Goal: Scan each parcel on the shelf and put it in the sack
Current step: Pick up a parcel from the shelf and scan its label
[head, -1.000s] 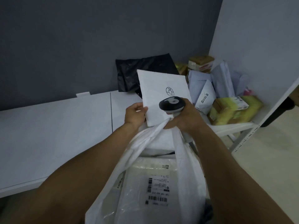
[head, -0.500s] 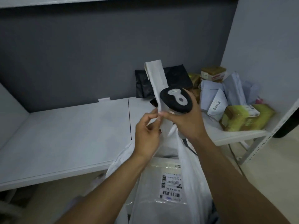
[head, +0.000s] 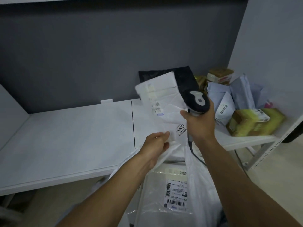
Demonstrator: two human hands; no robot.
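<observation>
We pinch the near edge of a white mailer parcel [head: 164, 102] with our left hand [head: 155, 143], holding it tilted above the white plastic sack [head: 201, 185]. Our right hand [head: 200, 125] grips the barcode scanner [head: 197, 101] just beside the parcel's right edge. A labelled parcel [head: 157, 190] lies in the sack. More parcels [head: 252, 122] crowd the far right of the shelf [head: 73, 136].

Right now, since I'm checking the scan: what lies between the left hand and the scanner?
The white parcel, its 4003 sticker showing, in the head view.
</observation>
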